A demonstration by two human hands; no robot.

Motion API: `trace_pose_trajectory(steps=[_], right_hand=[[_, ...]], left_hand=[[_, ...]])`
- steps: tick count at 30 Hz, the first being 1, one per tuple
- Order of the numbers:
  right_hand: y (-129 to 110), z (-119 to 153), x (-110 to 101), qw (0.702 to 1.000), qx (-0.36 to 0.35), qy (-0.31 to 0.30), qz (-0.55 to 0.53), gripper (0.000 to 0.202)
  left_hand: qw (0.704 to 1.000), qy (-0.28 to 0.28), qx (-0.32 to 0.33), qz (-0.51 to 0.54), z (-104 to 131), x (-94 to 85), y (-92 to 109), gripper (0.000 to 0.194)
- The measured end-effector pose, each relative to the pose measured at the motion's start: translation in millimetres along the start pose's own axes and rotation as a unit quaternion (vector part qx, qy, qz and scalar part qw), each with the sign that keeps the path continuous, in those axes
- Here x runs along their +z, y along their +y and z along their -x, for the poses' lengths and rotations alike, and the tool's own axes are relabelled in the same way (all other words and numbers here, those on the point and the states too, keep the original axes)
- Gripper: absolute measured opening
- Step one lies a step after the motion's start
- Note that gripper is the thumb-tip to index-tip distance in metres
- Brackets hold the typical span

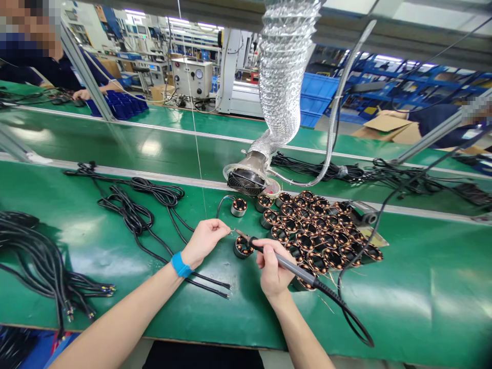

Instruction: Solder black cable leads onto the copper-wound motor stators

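Crinkled, shiny metallic foil covers the wide silver duct (282, 77) at twelve o'clock. The green bench (115, 307) looks smooth and glossy. Towards three o'clock, the round stators (305, 241) show coppery metal windings; at nine o'clock, the thick black cables (34, 256) have a smooth, plastic-like sheen.

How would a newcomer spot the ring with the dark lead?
Find the silvery duct above the green bench. Below the black grille at its mouth, left of the clustered rings, sits one copper-wound ring. Unlike its neighbours, it has a dark lead arching beside it.
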State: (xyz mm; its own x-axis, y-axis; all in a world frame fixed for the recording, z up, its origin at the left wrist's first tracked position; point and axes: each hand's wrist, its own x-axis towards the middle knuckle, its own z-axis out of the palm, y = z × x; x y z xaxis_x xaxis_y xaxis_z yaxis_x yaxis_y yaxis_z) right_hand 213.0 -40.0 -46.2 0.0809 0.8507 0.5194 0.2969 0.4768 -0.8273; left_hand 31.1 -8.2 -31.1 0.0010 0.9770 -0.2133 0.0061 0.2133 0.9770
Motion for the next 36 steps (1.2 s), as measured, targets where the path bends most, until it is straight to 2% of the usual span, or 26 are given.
trace_pose_trajectory(steps=[6, 10, 15, 18, 36], right_hand=[[-3.9, -1.8, -1.1, 0.999, -0.02, -0.019, 0.022, 0.031], [-3.5, -1.8, -1.1, 1.0, -0.007, -0.026, 0.008, 0.031], [-1.1, -0.7, 0.0, 0.997, 0.032, 0.014, -0.062, 0.029], [-0.4, 0.1, 0.5, 0.997, 0.038, 0.031, -0.067, 0.029], [-1.0, 0.6, 2.1, 0.999, 0.02, 0.018, -0.037, 0.026]], left_hand=[[1.0, -0.007, -0.007, 0.01, 0.1, -0.6, 1.0, 0.019], [1.0, -0.007, -0.01, 0.009, 0.6, -0.2, 2.2, 0.019], [1.0, -0.006, -0.013, 0.005, 0.7, 0.0, 2.7, 0.017], [1.0, -0.007, -0.013, 0.008, 0.7, 0.0, 3.0, 0.018], [1.0, -0.014, -0.011, 0.004, 0.0, -0.8, 2.1, 0.018]])
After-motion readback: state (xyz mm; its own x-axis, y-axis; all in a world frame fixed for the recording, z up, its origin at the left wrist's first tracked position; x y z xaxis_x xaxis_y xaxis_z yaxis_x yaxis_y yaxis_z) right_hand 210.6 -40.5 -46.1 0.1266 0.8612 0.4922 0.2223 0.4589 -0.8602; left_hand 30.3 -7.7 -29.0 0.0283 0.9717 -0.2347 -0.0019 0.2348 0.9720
